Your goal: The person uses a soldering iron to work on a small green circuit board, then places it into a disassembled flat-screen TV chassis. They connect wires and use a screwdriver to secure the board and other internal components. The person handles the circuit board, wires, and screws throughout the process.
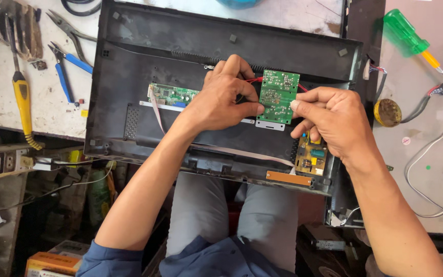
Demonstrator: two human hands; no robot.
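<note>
A small green circuit board (278, 96) is held upright, solder side up, over the black back shell of a monitor (180, 46). My left hand (224, 97) pinches its left edge, my right hand (331, 120) pinches its right edge. Red wires (254, 80) run from behind the board. A long green board (173, 95) lies fixed in the shell to the left, with a pale flat ribbon cable (156, 114). A yellow-brown board (311, 158) sits below my right hand.
Blue-handled cutters (66, 69), pliers (70, 32) and a yellow-handled tool (22, 100) lie on the white bench at left. A green-handled screwdriver (411, 41), a round tin (387, 113) and loose wires (426, 154) lie at right. A power strip (1, 161) sits low left.
</note>
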